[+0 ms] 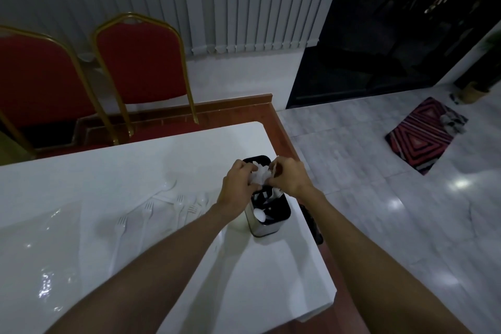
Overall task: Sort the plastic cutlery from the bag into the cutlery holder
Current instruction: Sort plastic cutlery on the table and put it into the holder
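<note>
A black-topped metal cutlery holder (267,221) stands near the right edge of the white table (113,160). Both hands are over its far compartment. My left hand (238,184) and my right hand (288,176) pinch a bunch of white plastic cutlery (261,175) that sticks up out of that compartment. A white spoon (259,215) lies in the near compartment. Several white plastic forks (162,211) lie spread on the table left of the holder. A clear plastic bag (51,247) lies flat at the left.
Two red chairs with gold frames (141,62) stand behind the table. The table's right edge (311,225) is close to the holder, with a dark object beside it. A striped mat (425,133) lies on the tiled floor at the right.
</note>
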The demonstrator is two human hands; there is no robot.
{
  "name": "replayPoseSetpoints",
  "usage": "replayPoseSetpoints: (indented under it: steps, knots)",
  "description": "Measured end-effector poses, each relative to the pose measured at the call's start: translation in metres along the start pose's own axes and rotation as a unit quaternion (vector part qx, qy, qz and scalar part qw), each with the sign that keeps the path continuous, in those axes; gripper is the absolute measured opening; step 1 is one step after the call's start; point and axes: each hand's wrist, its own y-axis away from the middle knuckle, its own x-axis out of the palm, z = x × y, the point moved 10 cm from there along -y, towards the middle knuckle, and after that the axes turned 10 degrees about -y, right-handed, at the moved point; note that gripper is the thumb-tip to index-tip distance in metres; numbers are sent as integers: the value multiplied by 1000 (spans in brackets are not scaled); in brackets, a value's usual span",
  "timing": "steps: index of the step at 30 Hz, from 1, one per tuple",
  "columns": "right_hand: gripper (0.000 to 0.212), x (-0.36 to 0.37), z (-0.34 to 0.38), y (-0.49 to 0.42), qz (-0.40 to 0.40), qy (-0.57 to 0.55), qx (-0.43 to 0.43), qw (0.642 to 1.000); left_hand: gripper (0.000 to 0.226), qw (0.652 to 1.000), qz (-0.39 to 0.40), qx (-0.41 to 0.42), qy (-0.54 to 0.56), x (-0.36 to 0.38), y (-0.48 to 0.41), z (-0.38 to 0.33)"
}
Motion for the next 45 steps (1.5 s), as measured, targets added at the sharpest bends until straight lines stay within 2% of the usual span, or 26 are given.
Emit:
replayPoseSetpoints:
  steps: [5, 8, 12, 14, 17, 19, 23, 26, 29, 33, 38, 42, 45]
  knots:
    - [49, -3, 2, 11, -19, -12, -18, 1000, 61, 999, 13, 42, 3, -3, 8, 2]
    - [43, -12, 22, 26, -69, -23, -52, 996, 55, 996, -10, 86, -25, -19, 22, 7]
    - [28, -31, 57, 52, -202, -73, -147, 965, 43, 994, -57, 95, -16, -42, 37, 32]
    - [23, -11, 82, 61, -195, -99, -200, 955, 39, 995, -83, 57, -12, -56, 48, 65]
    - [22, 47, 108, 66, -105, -93, -235, 962, 31, 994, -111, -24, -10, -70, 70, 124]
    - [21, 87, 105, 63, -52, -79, -213, 972, 26, 991, -112, -76, -19, -73, 86, 159]
    - [25, 162, 49, 60, 21, -10, -69, 997, 22, 980, -69, -188, -22, -56, 124, 220]
    - [42, 190, 5, 70, 16, 21, 58, 998, 19, 974, -41, -225, 7, -37, 146, 239]
    - [56, 204, -18, 78, -6, 19, 141, 990, 20, 970, -2, -241, 16, -18, 154, 237]
    - [40, 221, -27, 76, -30, -9, 151, 988, 30, 970, 51, -237, -12, 18, 156, 233]
    - [21, 219, -30, 76, -42, -75, 177, 980, 21, 974, 68, -209, -53, 22, 154, 230]
    - [13, 220, -13, 79, -46, -118, 140, 982, 17, 978, 27, -205, -29, 0, 169, 237]
    - [11, 237, 8, 81, -5, -131, 99, 986, 13, 966, -35, -257, 21, -19, 192, 261]
